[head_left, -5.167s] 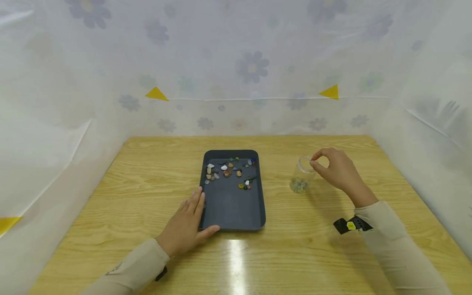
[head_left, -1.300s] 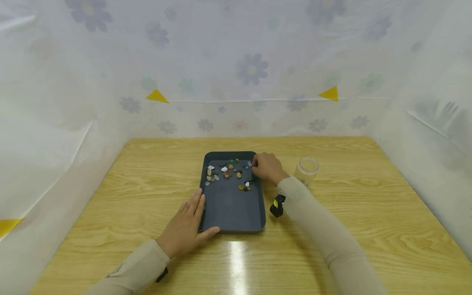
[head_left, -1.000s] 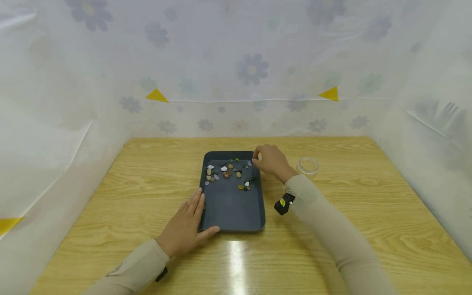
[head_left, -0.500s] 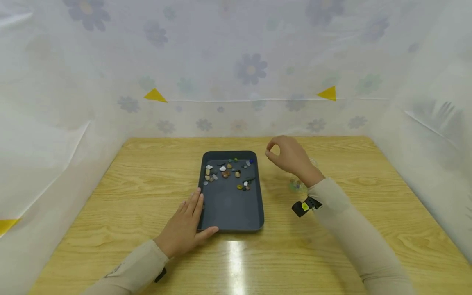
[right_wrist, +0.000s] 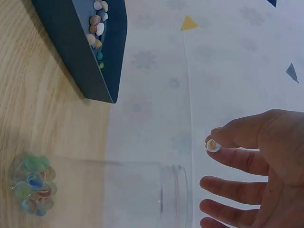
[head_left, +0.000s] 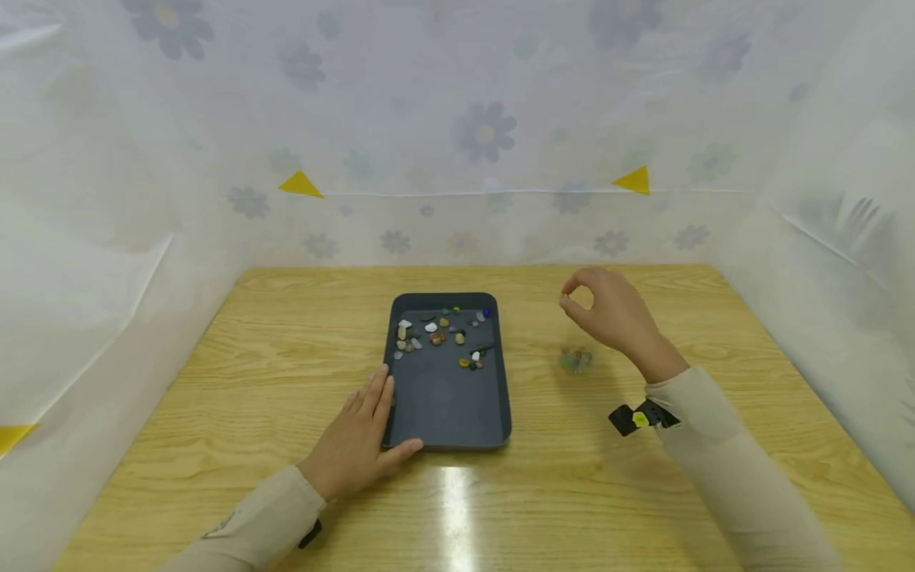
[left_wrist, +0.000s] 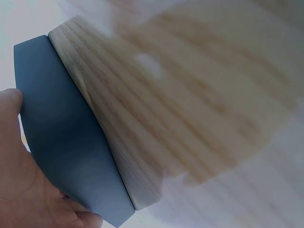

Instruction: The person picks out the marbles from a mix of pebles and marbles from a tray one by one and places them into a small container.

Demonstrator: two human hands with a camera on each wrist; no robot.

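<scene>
A clear glass marble with an orange swirl (right_wrist: 213, 145) is pinched between the thumb and index finger of my right hand (head_left: 616, 311). That hand is raised over a clear jar (right_wrist: 128, 194), level with its mouth in the right wrist view. Glass marbles (head_left: 576, 360) cover the jar's bottom; in the head view the hand hides part of its upper end. My left hand (head_left: 355, 438) rests with straight fingers along the left edge of a dark grey tray (head_left: 450, 413), thumb at its near corner. Several small stones and coloured pieces, such as a white pebble (head_left: 430, 327), lie in the tray's far half.
The wooden table (head_left: 286, 342) carries the tray in the middle and the jar to its right. White flower-patterned sheeting (head_left: 400, 111) closes off the back and both sides, with yellow triangles (head_left: 632, 181) on it.
My right hand has lifted from the tray's far right corner and moved right to the jar, carrying the marble. A blue piece in that corner shows again. The left hand stays put.
</scene>
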